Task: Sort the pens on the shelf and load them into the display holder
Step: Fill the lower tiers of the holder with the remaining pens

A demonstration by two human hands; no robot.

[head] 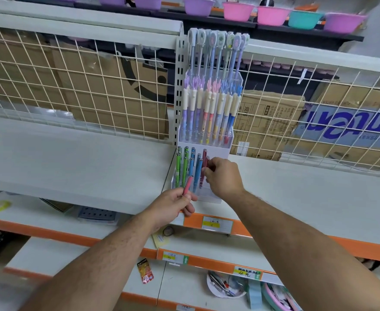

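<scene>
Left hand (175, 204) fingers curl around a red pen (187, 185) held before the holder (207, 195), while right hand (223, 177) fingers pinch a dark red pen (204, 161) standing in it.

The display holder (207, 145) stands mid-frame on the shelf (72, 158), pens (185, 168) in its front tier (lower centre), boxes (108, 86) behind.

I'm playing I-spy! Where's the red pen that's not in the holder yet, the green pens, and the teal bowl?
red pen (188, 184), head view, middle of its barrel.
green pens (178, 169), head view, barrel of the leftmost one.
teal bowl (305, 20), head view, its front wall.
</scene>
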